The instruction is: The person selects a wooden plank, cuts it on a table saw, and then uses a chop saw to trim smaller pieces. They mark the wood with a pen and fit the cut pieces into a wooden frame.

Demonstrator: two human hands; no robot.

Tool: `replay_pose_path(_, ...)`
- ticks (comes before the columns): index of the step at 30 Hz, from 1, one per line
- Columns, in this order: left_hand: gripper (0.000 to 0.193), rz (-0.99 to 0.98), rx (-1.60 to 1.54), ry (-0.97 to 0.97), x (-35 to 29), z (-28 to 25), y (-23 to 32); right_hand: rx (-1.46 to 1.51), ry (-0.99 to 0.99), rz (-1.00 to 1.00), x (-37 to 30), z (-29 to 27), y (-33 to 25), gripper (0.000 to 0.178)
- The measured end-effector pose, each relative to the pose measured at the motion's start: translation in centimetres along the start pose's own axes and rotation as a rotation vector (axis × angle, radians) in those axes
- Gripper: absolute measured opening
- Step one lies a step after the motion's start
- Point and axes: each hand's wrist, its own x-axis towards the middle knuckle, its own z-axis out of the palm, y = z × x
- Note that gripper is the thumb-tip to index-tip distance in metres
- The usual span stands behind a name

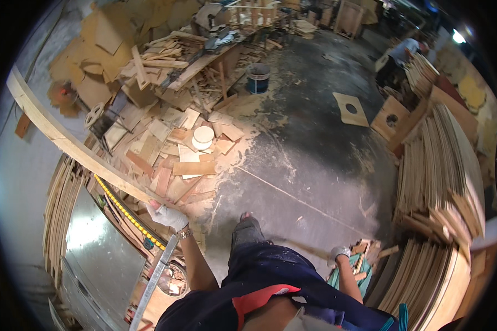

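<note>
My left hand [171,217], in a whitish work glove with a watch at the wrist, is closed around the near end of a long pale wooden board [88,157]. The board slants up and away to the far left. Lower right, my gloved right hand [339,253] hangs beside my hip with its fingers curled. A thin brownish strip [301,248] runs from near my legs up to that hand; whether it is gripped cannot be made out. Beside the right hand, a teal sack [364,275] holds wood offcuts.
A metal-topped machine table [102,237] with a yellow chain-like strip [130,213] stands at left. Wood scraps [174,138] cover the floor ahead. A dark bucket [258,78] stands beyond. Stacked curved panels [436,165] line the right, where another person [400,55] bends over.
</note>
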Motion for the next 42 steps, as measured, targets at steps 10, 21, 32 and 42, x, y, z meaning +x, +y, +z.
replay_pose_path(10, 0.048, 0.07, 0.385, 0.23, 3.3, 6.6, -8.5, 1.025, 0.317, -0.073, 11.9, -22.1, -3.5, 0.042)
replay_pose_path(21, 0.045, 0.077, 0.355, 0.319, 10.6, 25.9, -13.7, 1.148, 0.49, -0.574, 18.1, -44.8, -8.7, 0.04)
replay_pose_path(32, 0.033, 0.093, 0.505, 0.449, 7.9, 34.2, -20.2, 0.884, 0.501, -1.068, 33.6, -78.0, -23.3, 0.046)
replay_pose_path(42, 0.043, -0.002, 0.726, 0.749, -2.7, 49.4, -21.1, 0.704, 0.013, -1.285, 36.1, -113.6, -49.3, 0.027)
